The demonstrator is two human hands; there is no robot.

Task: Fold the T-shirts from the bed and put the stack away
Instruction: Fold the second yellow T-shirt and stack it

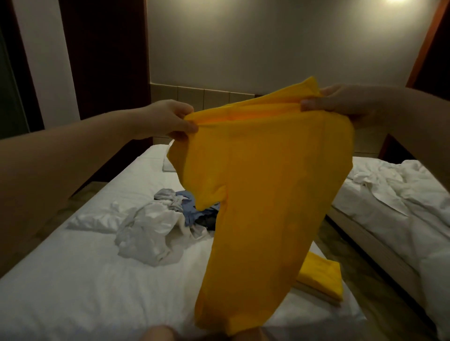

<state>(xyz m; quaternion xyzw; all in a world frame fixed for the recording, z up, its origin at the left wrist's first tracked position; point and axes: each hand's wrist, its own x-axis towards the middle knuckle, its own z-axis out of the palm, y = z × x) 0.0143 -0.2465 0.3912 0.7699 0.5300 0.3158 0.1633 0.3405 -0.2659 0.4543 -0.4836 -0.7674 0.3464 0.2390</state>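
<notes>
The room is dim and warm-toned. A lamp [399, 2] glares at the top edge, paling the wall [267, 48] beneath it; the picture's left side sinks into deep shadow. The shirt [263, 182] shows saturated yellow. Everything is soft, slightly blurred, and wide-angle distortion bends the bed [73, 280] edges near the borders.

A rumpled white duvet [401, 194] covers the neighbouring bed [360, 231] below a pale wall [243, 48]

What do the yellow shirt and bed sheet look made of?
The yellow shirt looks like soft matte fabric, probably cotton knit: it hangs limp between the left hand and right hand. The bed sheet looks like white woven cloth, likely cotton, matte, holding fine wrinkles.
</notes>
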